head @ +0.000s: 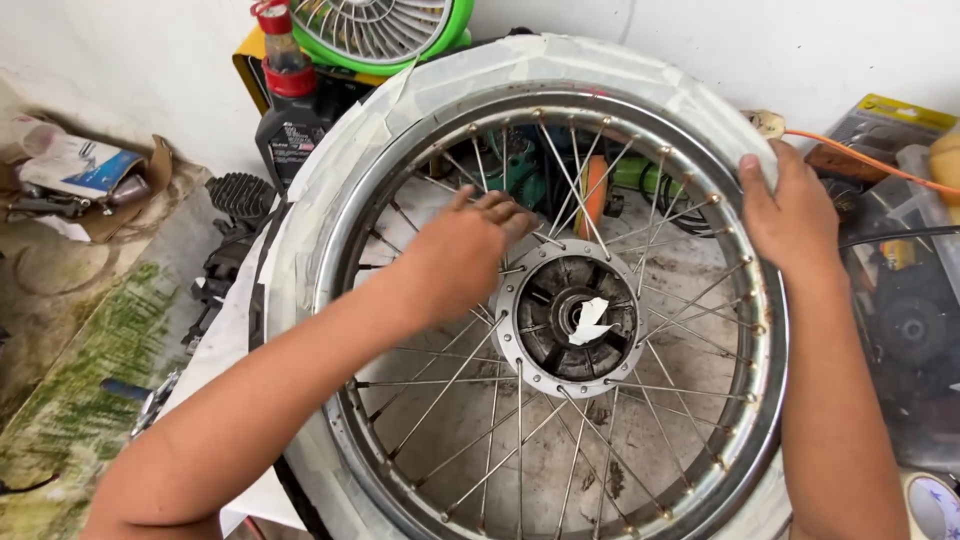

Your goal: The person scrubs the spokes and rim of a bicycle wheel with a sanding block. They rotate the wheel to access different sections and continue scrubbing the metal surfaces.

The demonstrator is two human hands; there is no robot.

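A spoked motorcycle wheel (pixel 560 100) stands upright in front of me, its tyre wrapped in pale masking tape and its chrome rim bare. The dark hub (pixel 540 325) at the centre has a scrap of white paper stuck in the axle hole. My left hand (pixel 455 255) reaches among the spokes just left of the hub, fingers curled against the spokes. My right hand (pixel 790 215) rests on the taped tyre at the upper right, thumb and fingers pressing on its edge.
Behind the wheel stand a green fan (pixel 385 30), a black oil bottle with a red cap (pixel 290 110) and a yellow box. An orange cable (pixel 870 160) runs at the right above a clear plastic tool box (pixel 900 290). A roll of tape (pixel 935 505) lies bottom right; clutter sits at the left.
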